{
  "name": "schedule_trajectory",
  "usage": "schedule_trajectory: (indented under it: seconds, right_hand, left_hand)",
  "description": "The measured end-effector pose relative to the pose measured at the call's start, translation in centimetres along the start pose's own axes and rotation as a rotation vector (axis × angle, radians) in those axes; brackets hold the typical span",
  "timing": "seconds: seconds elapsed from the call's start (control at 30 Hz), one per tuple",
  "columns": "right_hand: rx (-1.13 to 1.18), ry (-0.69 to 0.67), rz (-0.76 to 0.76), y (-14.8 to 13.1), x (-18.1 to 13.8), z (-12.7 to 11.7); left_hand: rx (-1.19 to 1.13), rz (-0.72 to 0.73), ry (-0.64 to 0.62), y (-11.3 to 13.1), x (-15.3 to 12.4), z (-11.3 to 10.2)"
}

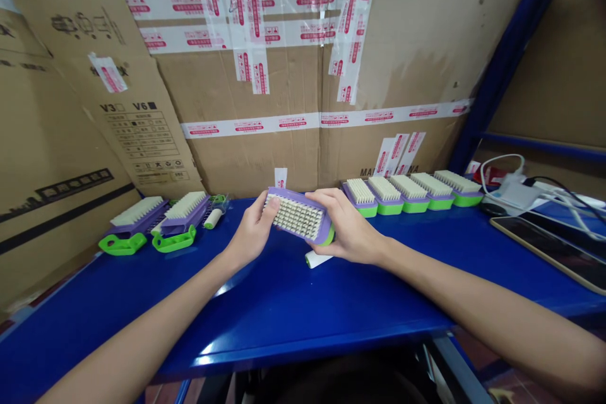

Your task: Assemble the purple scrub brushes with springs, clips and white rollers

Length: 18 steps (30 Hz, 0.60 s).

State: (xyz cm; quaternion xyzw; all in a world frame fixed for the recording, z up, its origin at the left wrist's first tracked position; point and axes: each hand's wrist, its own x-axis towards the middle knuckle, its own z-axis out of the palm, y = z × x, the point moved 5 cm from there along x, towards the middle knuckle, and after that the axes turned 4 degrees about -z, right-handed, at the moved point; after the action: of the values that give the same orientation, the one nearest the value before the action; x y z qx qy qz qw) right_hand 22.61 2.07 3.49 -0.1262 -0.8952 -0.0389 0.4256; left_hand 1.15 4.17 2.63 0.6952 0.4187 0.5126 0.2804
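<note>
One bristly oblong brush point(299, 217), glossy tabletop point(284, 315)

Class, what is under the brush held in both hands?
Below the brush, a white piece with a green end shows on the blue table; the right hand covers the rest.

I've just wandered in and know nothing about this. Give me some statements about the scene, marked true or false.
1. The left hand and the right hand hold the same bristled block. True.
2. That block's bristles are turned away from the camera. False: they face it.
3. A flat dark-screened device lies toward the right end of the tabletop. True.
4. The tabletop is red. False: it is blue.
5. Only three pieces are lined up beyond the right hand. False: the row of blocks has five.
6. A white-and-green piece shows just below the held block. True.
</note>
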Motion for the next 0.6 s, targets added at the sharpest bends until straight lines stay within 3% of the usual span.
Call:
schedule_trajectory:
  seconds: [0.6]
  right_hand:
    - [-0.054,0.019,0.003,-0.02,-0.16,0.3]
  left_hand:
    - [-0.129,-0.052,0.055,0.08,-0.35,0.46]
